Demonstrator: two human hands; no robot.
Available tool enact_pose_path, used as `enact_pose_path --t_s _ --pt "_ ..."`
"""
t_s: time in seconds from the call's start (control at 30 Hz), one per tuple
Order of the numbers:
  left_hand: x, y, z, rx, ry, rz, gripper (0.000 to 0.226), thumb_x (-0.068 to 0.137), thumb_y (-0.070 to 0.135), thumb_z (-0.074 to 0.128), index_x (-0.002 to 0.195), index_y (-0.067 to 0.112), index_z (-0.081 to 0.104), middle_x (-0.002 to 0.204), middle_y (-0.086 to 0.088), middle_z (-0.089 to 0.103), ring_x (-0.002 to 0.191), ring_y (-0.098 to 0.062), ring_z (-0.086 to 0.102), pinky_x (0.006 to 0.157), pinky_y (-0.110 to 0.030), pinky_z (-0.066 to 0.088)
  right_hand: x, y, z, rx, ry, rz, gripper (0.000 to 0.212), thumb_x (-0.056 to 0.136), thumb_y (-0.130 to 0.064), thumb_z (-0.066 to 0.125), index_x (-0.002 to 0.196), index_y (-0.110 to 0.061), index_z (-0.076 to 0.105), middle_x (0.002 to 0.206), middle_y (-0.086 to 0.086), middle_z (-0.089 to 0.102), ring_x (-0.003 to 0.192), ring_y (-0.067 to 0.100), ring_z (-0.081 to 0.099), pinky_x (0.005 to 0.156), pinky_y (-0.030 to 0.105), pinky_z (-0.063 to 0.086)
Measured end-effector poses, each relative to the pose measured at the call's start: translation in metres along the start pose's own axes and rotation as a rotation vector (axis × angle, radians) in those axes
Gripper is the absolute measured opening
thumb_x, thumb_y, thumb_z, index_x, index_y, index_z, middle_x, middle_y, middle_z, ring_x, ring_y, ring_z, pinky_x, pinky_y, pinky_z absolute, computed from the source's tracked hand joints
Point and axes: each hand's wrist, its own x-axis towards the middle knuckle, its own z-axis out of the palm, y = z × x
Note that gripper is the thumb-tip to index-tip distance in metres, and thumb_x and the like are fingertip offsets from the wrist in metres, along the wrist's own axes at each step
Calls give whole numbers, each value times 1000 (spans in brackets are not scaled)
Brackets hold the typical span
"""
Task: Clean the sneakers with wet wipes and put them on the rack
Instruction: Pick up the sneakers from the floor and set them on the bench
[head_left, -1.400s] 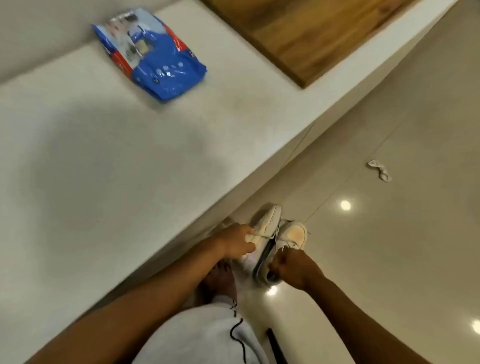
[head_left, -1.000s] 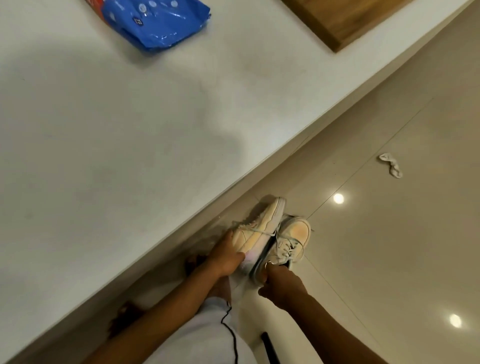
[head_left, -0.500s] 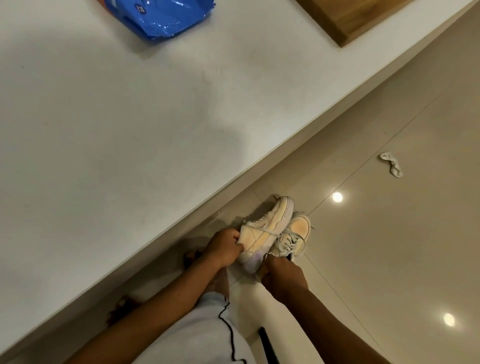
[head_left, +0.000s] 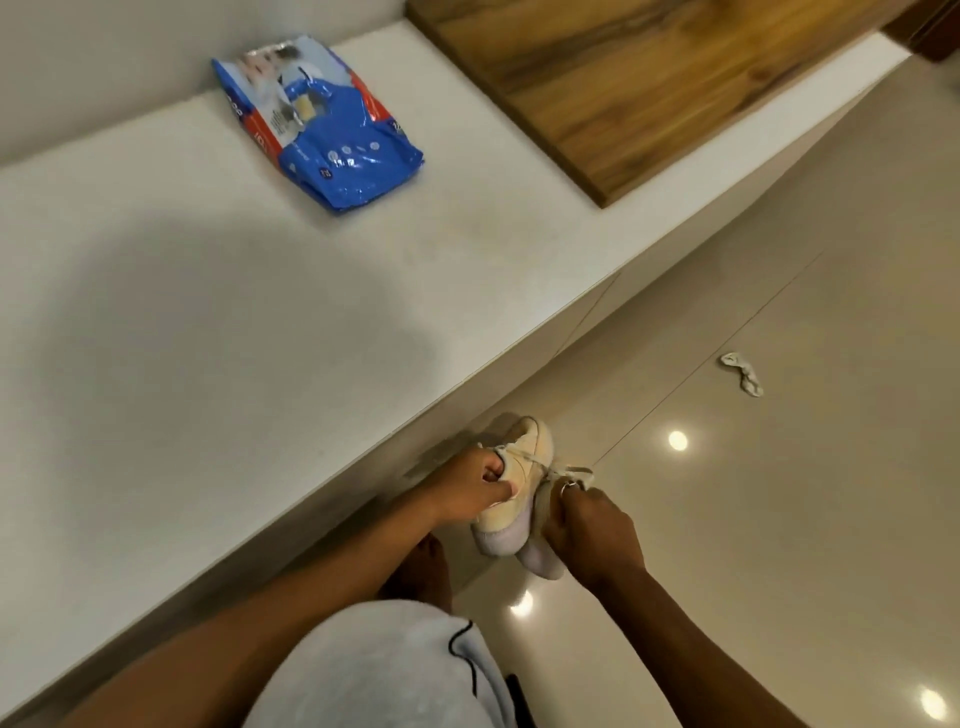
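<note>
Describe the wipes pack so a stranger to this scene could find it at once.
Start at the long white counter that fills the left of the view. Near its far edge, left of the wooden board, lies the wipes pack. It alone is blue, crinkled plastic with red edges.

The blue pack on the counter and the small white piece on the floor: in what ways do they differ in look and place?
The blue pack is printed in blue, red and white; the white piece is plain white. The pack lies flat and puffy on the white counter; the piece lies twisted and crumpled on the tiled floor. Shared: no hand touches either one.
</note>
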Motion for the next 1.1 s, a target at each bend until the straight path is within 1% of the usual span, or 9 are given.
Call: enact_pose_path --t_s 0.1,0.23,0.37,0.43,0.53,0.73,0.83,1.0,1.1 --pt "-22 26 -16 36 -21 48 26 85 31 71 98 8 67 95 0 68 85 -13 63 87 -43 54 -7 0 -32 1 71 -10 20 98 -36 43 96 -18 50 87 2 61 78 23 59 62 33 44" --pt "-58 71 -40 40 -77 82 48 85 23 74 131 15 62 126 3 67 110 -9 64 97 -32 53 -22 -11 -74 47 186 -49 19 97 -36 42 84 -22 42 73 -5 51 66 20 50 56 32 41" --pt "-101 119 -60 82 -75 142 50 81 22 77 128 12 64 120 5 70 106 -4 65 98 -29 52 -43 -26 -125 113 298 -88 13 93 -34 45 84 -25 47 76 -1 53 67 20 53 60 38 51" --pt "-131 148 -70 73 -66 178 45 86 14 75 129 8 63 119 2 69 105 -5 64 92 -22 51 -57 -34 -157 150 340 -111 10 91 -32 48 82 -27 47 78 -1 52 68 21 54 61 36 49" --pt "-172 183 -83 66 -26 225 50 89 16 72 137 10 58 128 0 66 113 -10 64 98 -28 51 -74 -45 -200 165 434 -165 9 86 -29 51 80 -30 45 79 -2 52 69 21 53 59 32 42" --pt "-271 235 -105 134 217 252 56 90 22 70 143 15 51 133 -2 60 115 -21 62 98 -36 54 -126 -96 -279 184 595 -360 3 83 -29 48 85 -29 46 77 -2 52 64 16 51 55 29 43" --pt "-324 243 -122 109 355 261 60 89 22 72 144 15 50 135 -2 60 115 -20 61 98 -37 54 -151 -134 -306 167 637 -480 7 86 -24 54 83 -25 48 76 0 52 64 16 49 52 22 33" --pt "-411 240 -150 128 592 300 46 81 24 71 126 18 66 105 3 72 89 -12 67 86 -39 55 -178 -204 -329 272 717 -623 7 78 -24 51 78 -27 45 74 0 52 65 21 44 56 29 29" --pt "-456 218 -162 144 697 262 33 80 23 70 114 21 71 97 1 72 86 -21 67 81 -43 55 -194 -249 -326 295 692 -715 11 81 -17 57 78 -23 48 72 -7 46 67 19 45 56 29 30"
